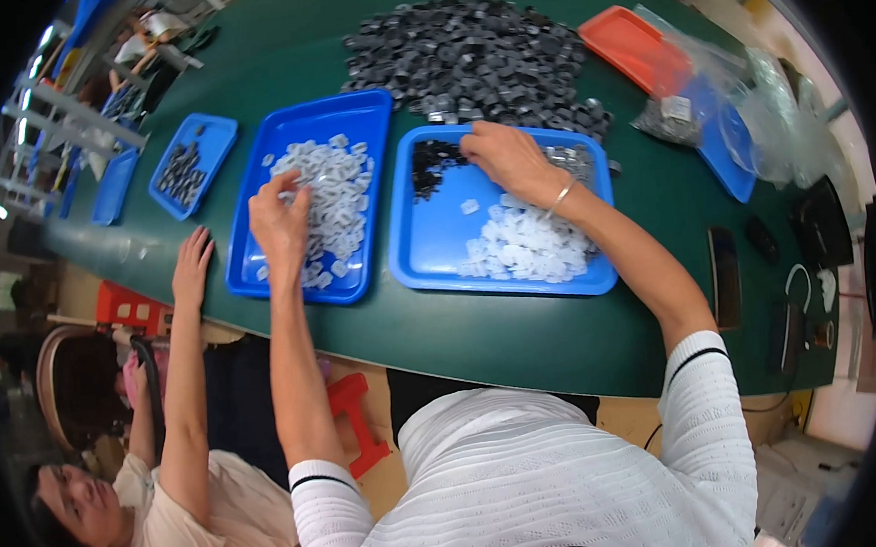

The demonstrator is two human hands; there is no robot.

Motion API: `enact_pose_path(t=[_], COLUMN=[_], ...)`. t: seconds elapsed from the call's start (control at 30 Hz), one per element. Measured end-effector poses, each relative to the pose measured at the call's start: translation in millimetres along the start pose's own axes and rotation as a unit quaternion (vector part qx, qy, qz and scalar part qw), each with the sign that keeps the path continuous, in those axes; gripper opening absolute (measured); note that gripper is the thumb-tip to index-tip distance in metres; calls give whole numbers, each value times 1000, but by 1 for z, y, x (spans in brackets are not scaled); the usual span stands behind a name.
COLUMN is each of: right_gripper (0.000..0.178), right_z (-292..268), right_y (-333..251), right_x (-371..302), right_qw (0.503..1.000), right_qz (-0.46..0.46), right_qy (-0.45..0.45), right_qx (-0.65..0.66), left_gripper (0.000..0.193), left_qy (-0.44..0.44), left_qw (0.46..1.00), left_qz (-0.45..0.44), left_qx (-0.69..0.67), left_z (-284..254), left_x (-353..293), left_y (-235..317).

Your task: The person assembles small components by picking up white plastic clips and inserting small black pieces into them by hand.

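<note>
My left hand (280,222) is over the dark blue tray (350,292), its fingers curled and the thumb close to them. Beside it lies a heap of small translucent white plastic pieces (340,194). My right hand (513,161), with a bracelet at the wrist, reaches across the lighter blue tray (433,264). Its fingertips are drawn together near small black parts (434,163). Whatever either hand holds is too small or hidden to name. The lighter tray also has a white plastic pile (530,241) near my forearm and small silvery parts (573,159) at its far right corner.
A large heap of dark grey pieces (466,54) lies beyond the trays. A smaller blue tray (200,167) with dark pieces stands left. An orange tray (619,41) and clear plastic bags (777,127) lie right. A co-worker's hand (192,262) rests at the table's left edge.
</note>
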State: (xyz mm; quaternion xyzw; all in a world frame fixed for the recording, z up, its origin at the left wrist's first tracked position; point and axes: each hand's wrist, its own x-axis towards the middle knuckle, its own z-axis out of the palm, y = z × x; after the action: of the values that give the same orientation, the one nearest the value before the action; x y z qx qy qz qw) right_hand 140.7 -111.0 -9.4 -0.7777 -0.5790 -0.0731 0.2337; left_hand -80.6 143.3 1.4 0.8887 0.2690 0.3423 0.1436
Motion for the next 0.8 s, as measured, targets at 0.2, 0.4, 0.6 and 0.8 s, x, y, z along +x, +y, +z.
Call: enact_pose_path(t=[0.2,0.4,0.6,0.8], right_gripper=[6,14,13,8], right_z=[-10,-30,-20,-3], right_y=[-9,-1,6,-10], right_x=[-15,-23,-28,-24], right_qw=[998,978,993,998], right_qz=[13,91,6,0], right_qy=[2,-29,-22,-10], right_qx=[59,183,112,64], left_gripper=[25,25,17,16], left_qy=[4,-30,-76,-156], left_qw=[993,995,985,965], left_qz=[116,98,117,175], left_qx=[9,-3,-97,-117], left_z=[4,-23,-19,37], left_x=[-22,-40,-52,-50], left_y=[13,10,91,138])
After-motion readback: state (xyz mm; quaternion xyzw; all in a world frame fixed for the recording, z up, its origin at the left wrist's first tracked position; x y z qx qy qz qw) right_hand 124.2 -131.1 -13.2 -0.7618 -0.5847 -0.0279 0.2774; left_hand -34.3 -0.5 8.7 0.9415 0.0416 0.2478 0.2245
